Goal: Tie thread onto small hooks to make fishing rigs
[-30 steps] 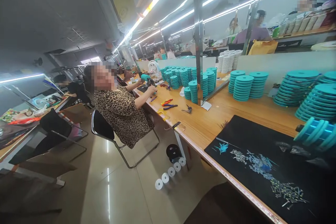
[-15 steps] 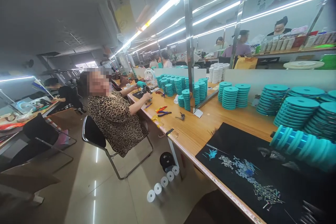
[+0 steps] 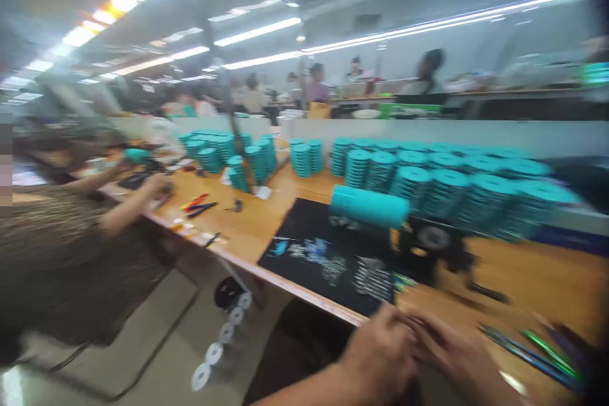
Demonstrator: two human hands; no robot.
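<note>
My left hand (image 3: 380,352) is closed near the table's front edge, its fingers curled and pressed against the other hand. My right hand (image 3: 451,346) meets it there in a pinch. Whatever lies between the fingers is too small and blurred to name. Just beyond them is a black mat (image 3: 304,219) bearing small metal parts (image 3: 373,279) in rows and loose piles. A row of turquoise spools (image 3: 368,205) sits on a black winding device (image 3: 432,244) behind my hands. Pliers or similar tools (image 3: 528,352) lie to the right.
Stacks of turquoise spools (image 3: 447,187) line the back of the wooden table (image 3: 547,266). At left a seated person's arm (image 3: 128,209) reaches over the bench, near red-handled pliers (image 3: 195,203). White spools (image 3: 214,353) stand on the floor.
My view has swung right and blurred. Both my hands now show at the bottom, and the winding device and the tools at right have come into view.
</note>
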